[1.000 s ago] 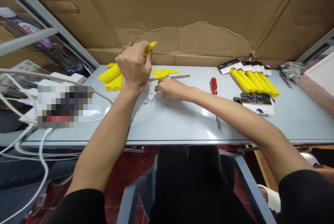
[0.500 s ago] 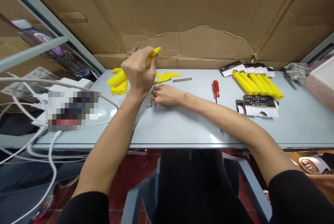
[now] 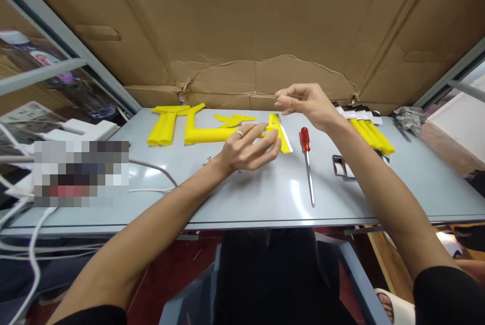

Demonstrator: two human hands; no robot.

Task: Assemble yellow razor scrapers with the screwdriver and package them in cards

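A yellow scraper with a tube-like handle [image 3: 208,135] lies across the table, its wide head and pale blade edge [image 3: 282,135] toward the right. My left hand [image 3: 246,148], with a ring on one finger, is curled over the scraper's neck and holds it there. Above the head, my right hand [image 3: 305,102] hovers with thumb and fingertips pinched together; whatever is between them is too small to make out. Small shiny screws [image 3: 207,161] are scattered beside my left wrist. Flat yellow pieces [image 3: 235,121] lie behind the handle.
Two yellow tube handles [image 3: 162,128] are at the left. A red-handled screwdriver [image 3: 305,140] points toward the front edge. More yellow tubes [image 3: 366,133] and black-and-white cards [image 3: 343,167] are on the right, near a grey cloth [image 3: 407,120]. White cables [image 3: 34,249] hang at the left.
The scraper, upright in my left fist before, now lies flat with my left hand over it. My right hand has risen from the screws and moved right, above the scraper's head.
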